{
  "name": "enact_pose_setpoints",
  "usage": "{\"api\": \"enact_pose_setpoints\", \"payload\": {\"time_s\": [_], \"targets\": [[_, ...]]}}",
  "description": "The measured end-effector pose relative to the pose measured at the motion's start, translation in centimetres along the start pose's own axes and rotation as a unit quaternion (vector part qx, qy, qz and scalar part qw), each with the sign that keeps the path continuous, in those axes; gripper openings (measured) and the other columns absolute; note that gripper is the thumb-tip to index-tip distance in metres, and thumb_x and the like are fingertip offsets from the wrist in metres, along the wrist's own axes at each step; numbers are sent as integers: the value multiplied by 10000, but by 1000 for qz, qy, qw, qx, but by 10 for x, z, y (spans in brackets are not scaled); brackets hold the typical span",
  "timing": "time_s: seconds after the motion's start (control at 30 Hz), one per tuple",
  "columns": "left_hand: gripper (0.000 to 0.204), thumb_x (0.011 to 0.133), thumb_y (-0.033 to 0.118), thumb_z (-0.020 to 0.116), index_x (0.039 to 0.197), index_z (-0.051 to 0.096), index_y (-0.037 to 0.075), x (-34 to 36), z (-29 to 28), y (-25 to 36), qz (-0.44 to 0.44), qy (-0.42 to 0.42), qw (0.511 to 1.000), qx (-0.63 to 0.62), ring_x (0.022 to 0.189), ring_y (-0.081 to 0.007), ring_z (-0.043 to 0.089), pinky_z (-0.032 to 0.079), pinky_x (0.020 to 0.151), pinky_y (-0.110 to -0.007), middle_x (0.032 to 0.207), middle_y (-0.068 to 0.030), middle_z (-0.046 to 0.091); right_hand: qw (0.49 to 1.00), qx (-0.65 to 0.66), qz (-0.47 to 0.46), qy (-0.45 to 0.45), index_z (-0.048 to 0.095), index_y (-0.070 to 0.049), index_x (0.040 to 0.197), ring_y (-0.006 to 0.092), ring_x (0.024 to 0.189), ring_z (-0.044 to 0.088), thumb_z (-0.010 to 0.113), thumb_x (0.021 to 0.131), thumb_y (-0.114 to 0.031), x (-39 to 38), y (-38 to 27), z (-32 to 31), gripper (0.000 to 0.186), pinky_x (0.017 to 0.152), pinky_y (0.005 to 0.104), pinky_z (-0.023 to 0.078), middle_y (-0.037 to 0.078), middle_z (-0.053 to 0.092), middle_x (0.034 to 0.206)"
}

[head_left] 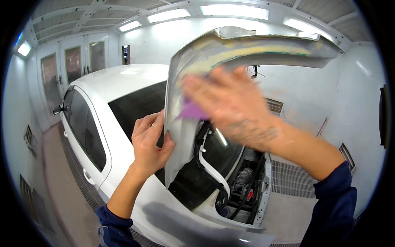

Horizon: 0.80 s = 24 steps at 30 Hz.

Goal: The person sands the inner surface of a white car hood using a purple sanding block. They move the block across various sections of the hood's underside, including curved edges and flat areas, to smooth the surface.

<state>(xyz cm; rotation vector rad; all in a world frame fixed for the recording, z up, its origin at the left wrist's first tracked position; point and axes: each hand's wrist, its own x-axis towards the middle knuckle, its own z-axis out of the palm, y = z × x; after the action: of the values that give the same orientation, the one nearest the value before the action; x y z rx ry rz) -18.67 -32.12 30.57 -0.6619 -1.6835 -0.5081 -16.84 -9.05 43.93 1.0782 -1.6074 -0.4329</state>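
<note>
A curved grey car fender [177, 140] with yellowish filler patches and green streaks along its arch is held up in front of me. My left hand [150, 142] grips its left edge, thumb on the near face and fingers behind. Blurred by motion, my right hand [230, 103] lies over the fender's face below the filler. Under its palm and fingers shows a purple sanding sheet [192, 110], mostly hidden by the hand. Behind the panel stands a white car [119, 82], its engine bay [247, 185] exposed at the front.
Dark grey primer [177, 222] marks the car's near white body panel. Floor grates [292, 177] run on both sides of the car. White booth walls, doors [74, 66] at the far left and ceiling lights [234, 11] surround it.
</note>
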Motion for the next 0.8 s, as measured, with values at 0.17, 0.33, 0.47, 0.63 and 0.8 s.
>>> {"api": "enact_pose_setpoints", "payload": {"time_s": [0.17,0.33,0.47,0.63,0.8], "targets": [[600,695,-48,687,1292,634,-68,0,-5,-2,10,-10,1000,-3,1002,-343,613,514,878,-400,1168,-202,673,996,-76,35,0,622,-124,1405,154,1041,552,733,700,-107,-5,3,3,714,928,366,340,-16,633,1409],[586,695,-32,703,1275,634,-76,0,-13,-1,14,-22,1000,14,1022,-358,615,502,903,-416,1182,-215,666,975,-205,85,25,721,-106,1281,142,1079,570,693,773,-122,-36,43,-42,509,948,359,327,-28,666,1360],[556,783,16,707,1322,600,-62,9,-9,0,18,0,1000,-12,1033,-370,622,490,907,-420,1171,-213,667,961,-265,55,54,727,-76,1260,199,1238,579,682,812,-151,-54,49,-41,456,1054,379,354,6,665,1384],[445,948,97,625,1363,567,-54,46,9,-2,-32,-14,999,-40,1001,-372,636,470,885,-421,1135,-219,676,992,-101,-69,34,692,24,1256,278,1422,499,622,837,-106,-37,42,-3,445,1199,452,365,108,642,1399],[356,1015,95,552,1327,587,-72,43,15,-1,-29,5,998,-49,940,-382,639,481,872,-426,1078,-229,683,997,-50,-46,-23,622,44,1340,318,1425,491,625,824,-115,-36,49,-10,540,1185,495,380,155,588,1455]]}}
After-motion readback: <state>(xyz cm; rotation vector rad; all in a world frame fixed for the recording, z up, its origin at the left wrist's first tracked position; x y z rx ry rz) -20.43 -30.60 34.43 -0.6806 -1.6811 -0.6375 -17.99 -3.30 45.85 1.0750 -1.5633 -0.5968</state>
